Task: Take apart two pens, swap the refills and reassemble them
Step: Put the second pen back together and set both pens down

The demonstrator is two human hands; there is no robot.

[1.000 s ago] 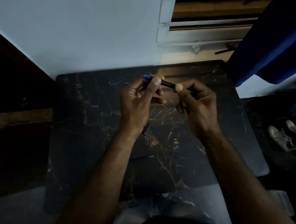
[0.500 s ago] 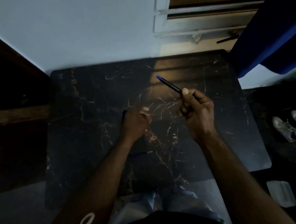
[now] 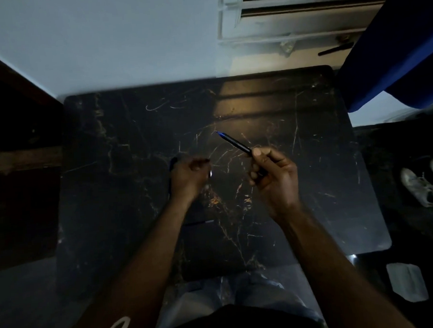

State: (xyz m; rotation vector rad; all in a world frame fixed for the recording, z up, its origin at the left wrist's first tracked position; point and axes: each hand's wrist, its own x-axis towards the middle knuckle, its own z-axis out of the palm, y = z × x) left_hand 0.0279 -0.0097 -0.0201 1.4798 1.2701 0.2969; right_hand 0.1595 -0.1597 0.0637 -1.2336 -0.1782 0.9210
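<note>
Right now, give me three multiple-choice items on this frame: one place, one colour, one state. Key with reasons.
1. Where is the pen?
A. in the right hand
B. flat on the table
C. on the floor

2. What colour is the pen's tip end?
A. red
B. blue
C. green

3. How is the left hand?
A. open, palm up
B. closed, low over the table
C. gripping the curtain

Key: 1 A, the right hand pinches its barrel; 2 B, the far end shows blue; 3 B, the left hand is curled over the dark table.

Slim black plastic pen with blue tip [image 3: 234,142], raised off the table.
I see it angled up-left; a dark thin part [image 3: 198,223] lies flat nearer me.
</note>
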